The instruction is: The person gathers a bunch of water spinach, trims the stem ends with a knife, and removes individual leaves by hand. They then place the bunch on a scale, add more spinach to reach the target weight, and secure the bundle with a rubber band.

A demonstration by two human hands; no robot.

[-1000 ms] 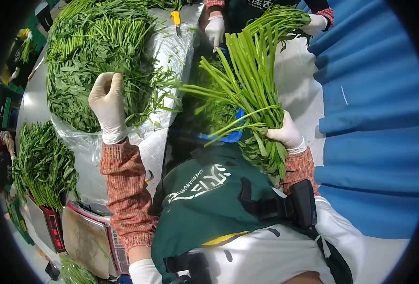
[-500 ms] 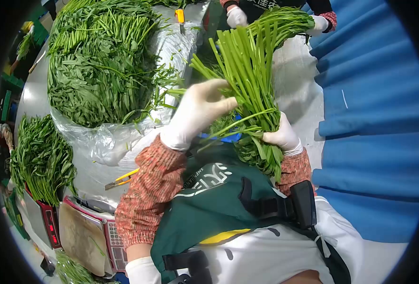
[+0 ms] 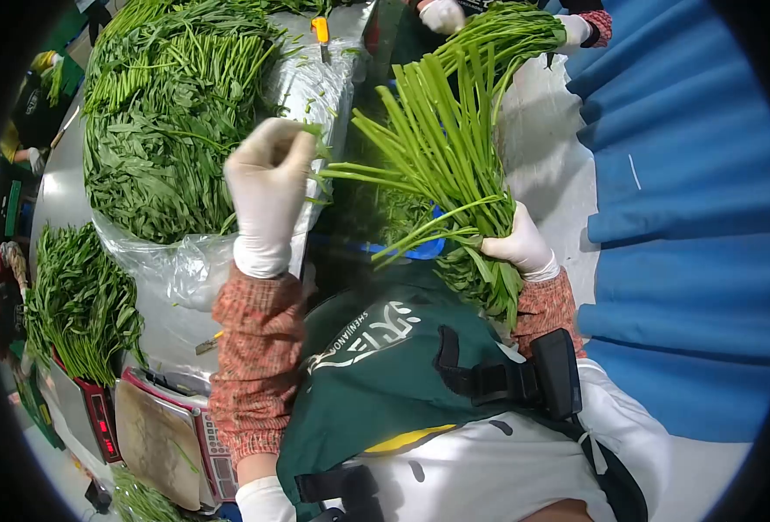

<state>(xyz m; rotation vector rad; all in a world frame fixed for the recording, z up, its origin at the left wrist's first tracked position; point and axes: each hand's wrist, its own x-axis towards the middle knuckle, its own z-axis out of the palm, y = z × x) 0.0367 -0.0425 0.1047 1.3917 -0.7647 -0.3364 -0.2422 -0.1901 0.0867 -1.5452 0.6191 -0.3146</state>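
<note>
My right hand (image 3: 524,246), in a white glove, is wrapped round the leafy end of a bunch of water spinach (image 3: 441,143). Its long green stems point up and away, with a few strays sticking out to the left. My left hand (image 3: 270,178), also gloved, is raised left of the bunch and apart from it. Its thumb and fingers are pinched together, and a bit of green leaf (image 3: 315,130) shows at the fingertips. Under the bunch lies a blue-rimmed container (image 3: 424,250) with greens in it, partly hidden.
A large heap of greens (image 3: 163,148) lies on clear plastic (image 3: 172,270) at left. An orange-handled knife (image 3: 320,33) rests at its far edge. Scales (image 3: 159,439) and another pile (image 3: 85,300) are lower left. Across from me, a co-worker's gloved hands (image 3: 443,16) handle another bunch. Blue cloth (image 3: 681,217) hangs right.
My left hand has moved left and up, away from the stems, and its fingers have closed into a pinch. My right hand keeps holding the bunch in nearly the same spot.
</note>
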